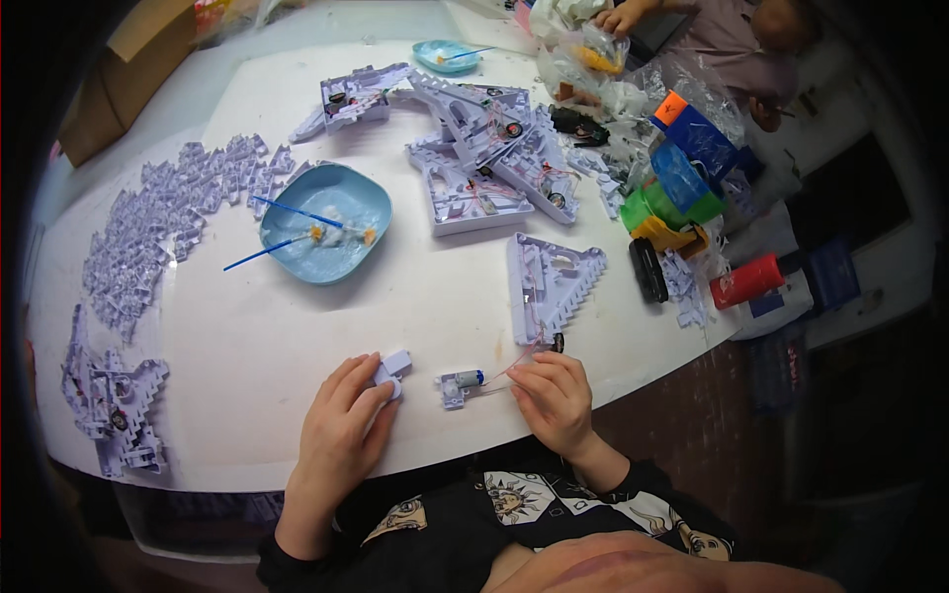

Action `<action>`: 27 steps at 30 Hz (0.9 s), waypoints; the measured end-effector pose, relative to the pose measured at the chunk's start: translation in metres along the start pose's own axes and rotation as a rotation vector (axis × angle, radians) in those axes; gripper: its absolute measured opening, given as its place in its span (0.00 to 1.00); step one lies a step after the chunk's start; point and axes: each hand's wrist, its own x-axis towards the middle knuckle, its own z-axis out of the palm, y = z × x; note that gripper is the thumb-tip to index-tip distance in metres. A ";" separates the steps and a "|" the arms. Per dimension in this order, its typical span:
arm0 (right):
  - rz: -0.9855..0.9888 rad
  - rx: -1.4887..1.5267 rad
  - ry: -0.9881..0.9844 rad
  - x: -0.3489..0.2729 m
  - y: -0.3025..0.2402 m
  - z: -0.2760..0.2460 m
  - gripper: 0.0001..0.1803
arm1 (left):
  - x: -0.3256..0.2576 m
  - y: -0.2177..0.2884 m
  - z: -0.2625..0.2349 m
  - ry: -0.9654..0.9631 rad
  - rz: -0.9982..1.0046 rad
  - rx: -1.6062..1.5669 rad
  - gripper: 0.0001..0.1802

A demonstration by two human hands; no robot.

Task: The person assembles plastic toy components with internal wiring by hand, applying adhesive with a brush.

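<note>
My left hand [346,415] grips a small pale-lavender plastic piece [394,364] between thumb and fingers, just above the table. To its right a small motor [469,378] with a blue end lies in a pale plastic gear housing [452,393]. Thin reddish wires [497,376] run from the motor to my right hand [551,397], whose fingertips are pinched on them. Beyond that hand lies a stepped triangular plastic shell [554,287], with wires and a small round black part [559,343] at its near end.
A blue bowl [381,242] with white paste and two blue brushes stands mid-table. Small plastic pieces [148,217] are heaped at left, wired shells [474,158] stacked at the back. Coloured containers [672,188] and a red cylinder [746,282] line the right. Another person's hand [623,18] shows far right.
</note>
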 end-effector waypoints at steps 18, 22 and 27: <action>0.030 0.023 0.008 0.001 0.000 -0.004 0.16 | 0.003 0.003 0.000 -0.033 0.002 0.007 0.12; 0.038 0.027 0.020 0.001 0.000 -0.005 0.17 | 0.004 0.004 0.000 -0.035 -0.002 0.014 0.12; 0.028 0.020 0.017 0.000 0.001 -0.005 0.17 | 0.004 0.007 0.000 -0.029 -0.014 0.001 0.12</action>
